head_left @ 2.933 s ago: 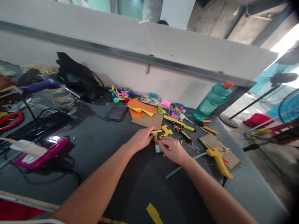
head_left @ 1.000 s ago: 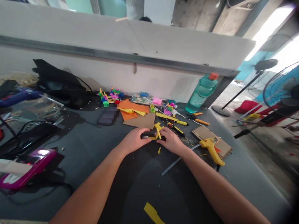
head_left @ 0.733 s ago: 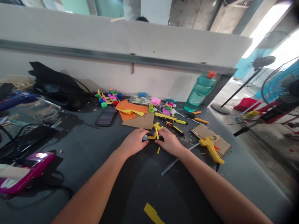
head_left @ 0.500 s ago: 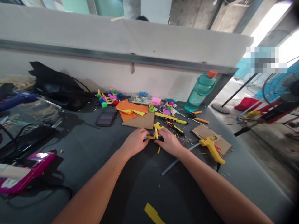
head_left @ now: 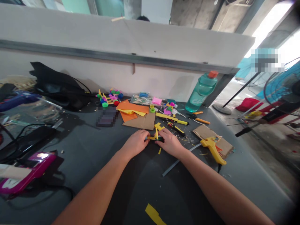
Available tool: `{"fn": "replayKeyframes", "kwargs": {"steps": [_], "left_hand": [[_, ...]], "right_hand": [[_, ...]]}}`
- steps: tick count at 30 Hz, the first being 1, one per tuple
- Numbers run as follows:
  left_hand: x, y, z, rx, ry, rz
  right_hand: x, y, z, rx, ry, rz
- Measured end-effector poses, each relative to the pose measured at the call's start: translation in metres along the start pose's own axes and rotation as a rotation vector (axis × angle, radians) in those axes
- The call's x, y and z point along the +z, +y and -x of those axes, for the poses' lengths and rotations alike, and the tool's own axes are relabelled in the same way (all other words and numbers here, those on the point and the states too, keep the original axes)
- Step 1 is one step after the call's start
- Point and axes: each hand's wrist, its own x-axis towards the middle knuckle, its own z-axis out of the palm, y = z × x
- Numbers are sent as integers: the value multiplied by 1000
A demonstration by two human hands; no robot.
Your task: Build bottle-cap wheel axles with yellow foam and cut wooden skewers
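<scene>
My left hand (head_left: 136,142) and my right hand (head_left: 171,142) rest close together on the dark table, closed on the two ends of a small yellow stick assembly (head_left: 156,133). One yellow strip in it stands upright beside my right fingers. A bit of blue shows at my left fingertips and a dark green part at my right; the fingers cover the rest. Just beyond lies a folded yellow piece (head_left: 159,126), and nearer me a small yellow scrap (head_left: 159,151). A clear glue stick (head_left: 171,168) lies by my right forearm.
At right, a yellow glue gun (head_left: 212,150) lies on cardboard (head_left: 201,132). Behind my hands are orange sheets (head_left: 133,107), a cutter (head_left: 177,129), colourful small models (head_left: 108,99) and a teal bottle (head_left: 201,93). A magenta device (head_left: 30,171) and black bag (head_left: 63,87) stand left.
</scene>
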Motion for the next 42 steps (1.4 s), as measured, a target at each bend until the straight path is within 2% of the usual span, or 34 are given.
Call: {"fn": "replayKeyframes", "kwargs": {"steps": [4, 8, 13, 21, 27, 37, 42], "left_hand": [[-1, 0, 1, -28, -6, 13], [-1, -2, 0, 40, 0, -3], [-2, 0, 1, 61, 30, -34], [-9, 7, 5, 216, 23, -231], [-8, 6, 5, 253, 22, -289], [-7, 8, 6, 254, 37, -362], [-9, 5, 6, 207, 71, -330]], "right_hand": [[1, 0, 0, 7, -6, -8], [1, 0, 0, 9, -4, -11], [1, 1, 0, 12, -7, -7], [-1, 1, 0, 30, 13, -9], [-2, 0, 0, 44, 8, 13], [0, 2, 0, 35, 13, 20], [0, 2, 0, 32, 18, 27]]}}
